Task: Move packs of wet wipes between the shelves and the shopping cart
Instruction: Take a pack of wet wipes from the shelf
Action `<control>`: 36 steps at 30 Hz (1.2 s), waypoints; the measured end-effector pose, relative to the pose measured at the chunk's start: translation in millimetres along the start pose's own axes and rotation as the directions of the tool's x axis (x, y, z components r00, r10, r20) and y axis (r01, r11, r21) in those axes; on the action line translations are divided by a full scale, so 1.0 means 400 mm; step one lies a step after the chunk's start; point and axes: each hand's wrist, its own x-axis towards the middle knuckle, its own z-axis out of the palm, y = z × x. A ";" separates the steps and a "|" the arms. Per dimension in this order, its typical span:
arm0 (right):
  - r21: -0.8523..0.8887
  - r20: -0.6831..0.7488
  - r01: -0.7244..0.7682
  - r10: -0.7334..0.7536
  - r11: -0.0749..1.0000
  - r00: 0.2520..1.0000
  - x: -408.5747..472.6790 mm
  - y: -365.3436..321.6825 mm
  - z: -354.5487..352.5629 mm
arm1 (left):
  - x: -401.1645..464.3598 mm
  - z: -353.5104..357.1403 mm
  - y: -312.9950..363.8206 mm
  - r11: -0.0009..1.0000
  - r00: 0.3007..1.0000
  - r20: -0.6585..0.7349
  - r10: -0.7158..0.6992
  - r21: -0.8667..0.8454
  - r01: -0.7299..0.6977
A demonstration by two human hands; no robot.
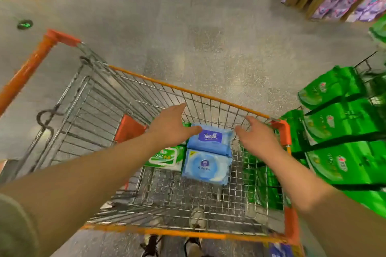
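Note:
A wire shopping cart (pixel 208 95) with orange trim stands in front of me. In its basket lie a blue Tempo wipes pack (pixel 211 142), a pale blue round-lid pack (pixel 205 167) nearer me, and a green-and-white pack (pixel 167 157) to their left. My left hand (pixel 170 126) reaches into the cart with straight fingers, its thumb just over the Tempo pack's left edge. My right hand (pixel 255 135) hovers open at the pack's right side. Neither hand holds anything.
Stacked green multipacks (pixel 342 131) fill wire shelving close to the cart's right side. Purple packs (pixel 342 4) sit on wooden shelves at the far right. The orange cart handle (pixel 29 67) angles to the left. Grey speckled floor (pixel 188 27) lies ahead; my shoes show below the cart.

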 end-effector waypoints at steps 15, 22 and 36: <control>-0.198 -0.262 0.014 -0.067 0.980 0.963 -0.360 -0.229 -0.305 | -0.204 -0.399 0.149 0.837 0.908 0.020 0.420 0.379 -0.395; -0.253 -0.396 -0.112 0.003 0.961 0.918 -0.601 -0.222 -0.386 | -0.308 -0.429 0.300 0.698 0.800 0.096 0.593 0.434 -0.569; -0.076 -0.535 -0.480 0.371 0.874 0.759 -1.107 0.077 -0.413 | -0.607 -0.211 0.664 0.280 0.420 0.322 0.849 0.400 -0.873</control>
